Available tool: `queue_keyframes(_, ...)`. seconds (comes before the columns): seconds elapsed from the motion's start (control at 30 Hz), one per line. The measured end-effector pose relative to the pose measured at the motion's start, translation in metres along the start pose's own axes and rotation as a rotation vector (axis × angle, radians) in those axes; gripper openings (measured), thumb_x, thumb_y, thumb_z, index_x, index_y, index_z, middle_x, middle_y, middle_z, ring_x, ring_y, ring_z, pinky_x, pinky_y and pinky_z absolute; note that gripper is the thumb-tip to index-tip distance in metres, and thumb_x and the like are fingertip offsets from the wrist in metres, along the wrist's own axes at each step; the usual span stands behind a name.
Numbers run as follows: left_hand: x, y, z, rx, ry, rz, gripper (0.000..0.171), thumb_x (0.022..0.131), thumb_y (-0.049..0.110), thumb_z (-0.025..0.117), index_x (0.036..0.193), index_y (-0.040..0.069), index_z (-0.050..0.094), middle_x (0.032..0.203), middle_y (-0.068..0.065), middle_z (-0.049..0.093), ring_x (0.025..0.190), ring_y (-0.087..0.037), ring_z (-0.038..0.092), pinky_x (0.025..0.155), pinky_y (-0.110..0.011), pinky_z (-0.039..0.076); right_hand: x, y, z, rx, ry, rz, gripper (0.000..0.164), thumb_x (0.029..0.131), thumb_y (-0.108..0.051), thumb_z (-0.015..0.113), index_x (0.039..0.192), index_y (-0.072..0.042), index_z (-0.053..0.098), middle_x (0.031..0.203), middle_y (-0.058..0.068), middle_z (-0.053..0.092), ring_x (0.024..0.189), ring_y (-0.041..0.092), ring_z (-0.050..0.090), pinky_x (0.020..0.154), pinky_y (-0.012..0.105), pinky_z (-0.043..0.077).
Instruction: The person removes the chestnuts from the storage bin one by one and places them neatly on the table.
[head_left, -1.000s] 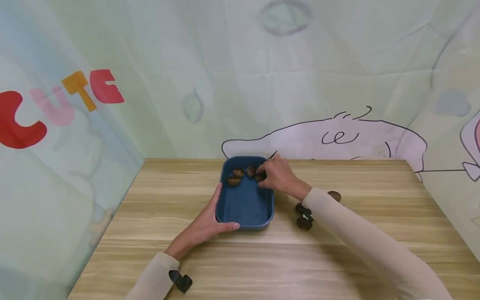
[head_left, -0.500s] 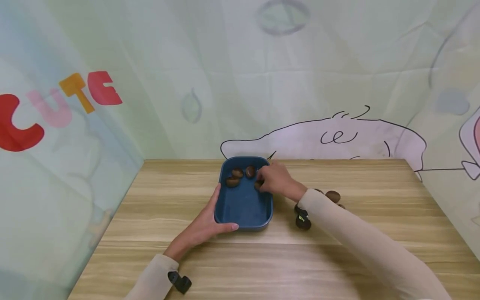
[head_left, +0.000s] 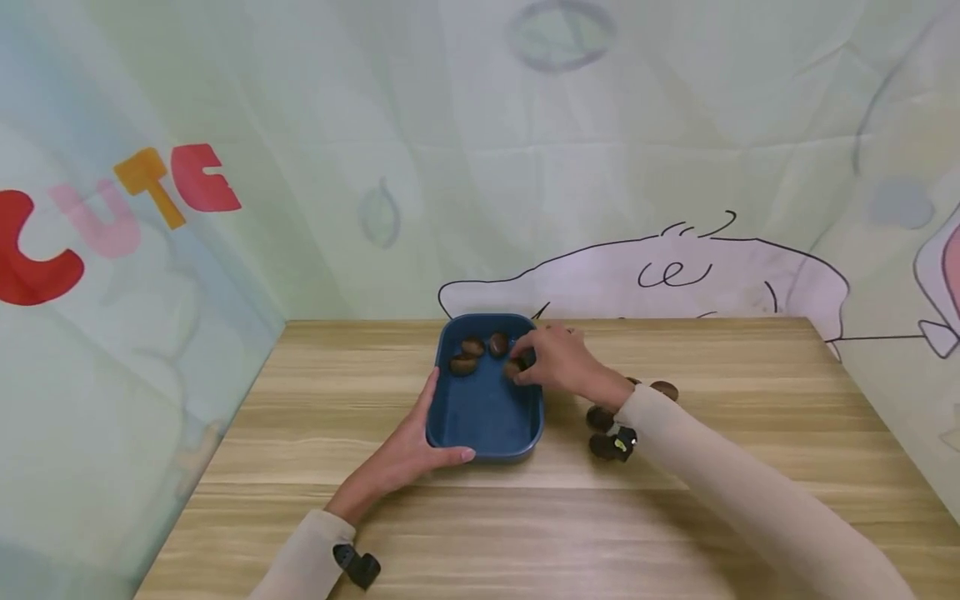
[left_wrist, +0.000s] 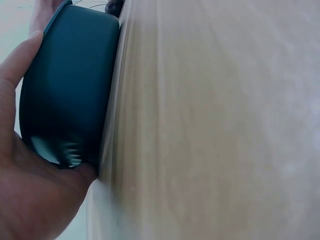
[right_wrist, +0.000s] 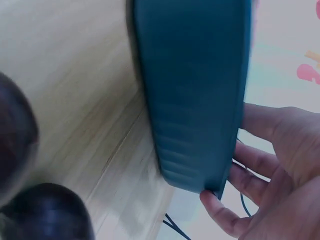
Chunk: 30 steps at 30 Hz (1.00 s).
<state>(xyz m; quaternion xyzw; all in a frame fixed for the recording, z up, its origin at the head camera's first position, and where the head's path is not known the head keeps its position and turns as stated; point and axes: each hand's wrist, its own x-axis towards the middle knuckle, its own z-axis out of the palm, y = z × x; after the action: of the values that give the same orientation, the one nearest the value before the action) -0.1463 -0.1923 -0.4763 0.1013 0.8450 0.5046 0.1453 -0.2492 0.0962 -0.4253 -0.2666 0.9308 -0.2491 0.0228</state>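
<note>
A deep blue rectangular tray [head_left: 487, 417] stands on the table, with several brown chestnuts [head_left: 463, 364] at its far end. My left hand [head_left: 401, 454] holds the tray's near left corner, thumb along the front and fingers up the left side. In the left wrist view, that hand [left_wrist: 35, 195] wraps around the tray's end. My right hand [head_left: 562, 358] reaches over the right rim, thumb and forefinger around another chestnut [head_left: 514, 367] low inside the tray. The right wrist view shows my right hand's fingers [right_wrist: 252, 185] at the rim, their tips partly hidden behind the wall.
Several more chestnuts [head_left: 600, 417] lie on the wooden table [head_left: 360, 358] right of the tray, some partly covered by my right forearm and its black wrist camera [head_left: 624, 444]. A printed cloth [head_left: 337, 208] hangs behind the table's far edge.
My right hand has shifted slightly down and inward over the tray, its chestnut now lower and a little left, with thumb and forefinger wider apart. The left hand stays on the tray.
</note>
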Motion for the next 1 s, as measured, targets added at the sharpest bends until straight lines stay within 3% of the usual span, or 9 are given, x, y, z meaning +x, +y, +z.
queue_keyframes(0.23,-0.004,-0.001,-0.006,0.008,0.01,-0.034,0.134,0.09,0.046,0.092,0.178,0.033,-0.008,0.186,-0.009,-0.003,0.169,-0.041,0.007,0.131,-0.069,0.013,-0.004,-0.004,-0.002,0.121,0.021,-0.038,0.032,0.087,-0.022,0.096,0.115,-0.009,0.086,0.117,0.006,0.082,0.113,0.028,0.072,0.096,0.049,0.056)
queue_keyframes(0.3,-0.005,-0.001,-0.006,0.007,0.012,-0.035,0.134,0.09,0.046,0.092,0.178,0.032,-0.008,0.186,-0.01,-0.003,0.169,-0.041,0.007,0.131,-0.068,0.013,-0.007,-0.006,-0.002,0.15,0.02,-0.033,0.032,0.087,-0.02,0.095,0.116,-0.009,0.086,0.117,0.006,0.082,0.115,0.028,0.071,0.098,0.048,0.057)
queue_keyframes(0.53,-0.004,-0.003,-0.005,0.007,0.018,-0.022,0.135,0.089,0.046,0.093,0.178,0.031,-0.008,0.185,-0.01,-0.001,0.169,-0.04,0.008,0.131,-0.068,0.015,-0.023,-0.008,-0.006,0.223,0.045,-0.006,0.032,0.091,-0.02,0.092,0.12,-0.007,0.083,0.121,0.008,0.08,0.12,0.028,0.071,0.105,0.051,0.056)
queue_keyframes(1.0,-0.005,-0.004,-0.005,-0.008,0.008,-0.008,0.136,0.089,0.044,0.093,0.178,0.031,-0.009,0.186,-0.008,-0.003,0.169,-0.041,0.007,0.131,-0.069,0.015,-0.055,-0.001,-0.011,0.315,0.113,-0.002,0.028,0.089,-0.018,0.09,0.114,-0.009,0.082,0.108,0.001,0.078,0.118,0.031,0.067,0.108,0.061,0.05)
